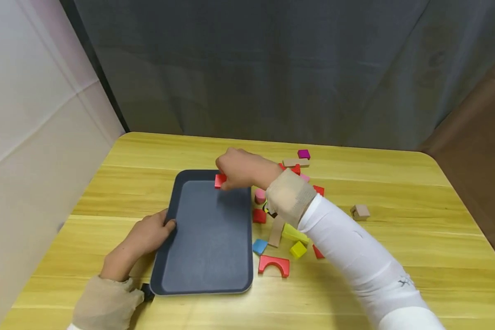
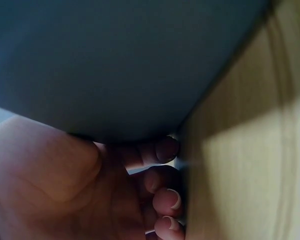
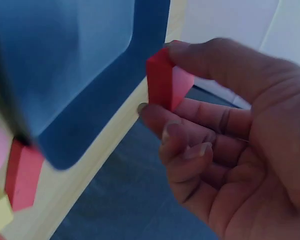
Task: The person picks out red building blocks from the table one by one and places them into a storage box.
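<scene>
Right hand [image 1: 243,169] | pinches red rectangular block [image 1: 220,181] near far edge of dark-grey rectangular tray [image 1: 208,238] | left hand [image 1: 147,233] | grips tray's left edge

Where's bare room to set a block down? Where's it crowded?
Free: the tray, inside its rim; table from the lone wooden block to the right edge. Crowded: right of the tray, magenta block down to red arch, partly under the right forearm. The right hand holds a red block near the tray's far end.

The right hand [image 3: 250,142] pinches a red block [image 3: 160,84] near a bluish tray [image 3: 95,111].
</scene>
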